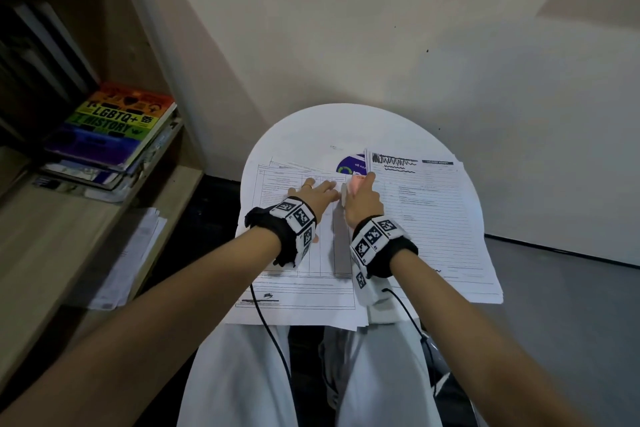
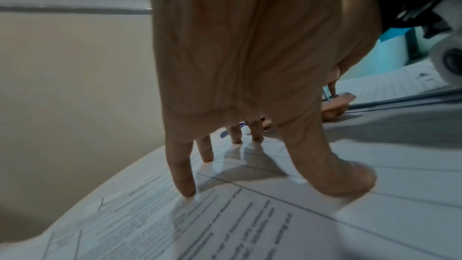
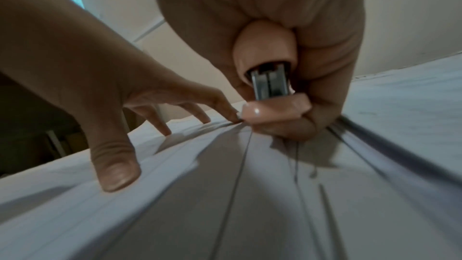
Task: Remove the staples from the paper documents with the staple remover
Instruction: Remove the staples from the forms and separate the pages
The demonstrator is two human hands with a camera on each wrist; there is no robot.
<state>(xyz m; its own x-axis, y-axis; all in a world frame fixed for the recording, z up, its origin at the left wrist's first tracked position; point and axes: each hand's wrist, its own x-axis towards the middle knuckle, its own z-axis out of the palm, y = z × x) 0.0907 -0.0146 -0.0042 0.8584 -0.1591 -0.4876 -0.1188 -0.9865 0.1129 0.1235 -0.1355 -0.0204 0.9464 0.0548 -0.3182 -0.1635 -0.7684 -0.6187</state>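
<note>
White round surface (image 1: 304, 128) carries 2 paper stacks; left hand (image 1: 317, 196) presses flat, fingers (image 2: 186, 181) spread wide, while right hand (image 1: 363, 199) grips the staple remover (image 3: 271, 84) at the corner. Next, I'd say: squeeze and lift.

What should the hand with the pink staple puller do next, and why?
Probably squeeze the staple remover and lift gently. The right hand already grips it with its metal claws down at the top corner of the left document, and the left hand presses that paper flat with spread fingers. The staple itself is hidden, so that is a guess.
</note>
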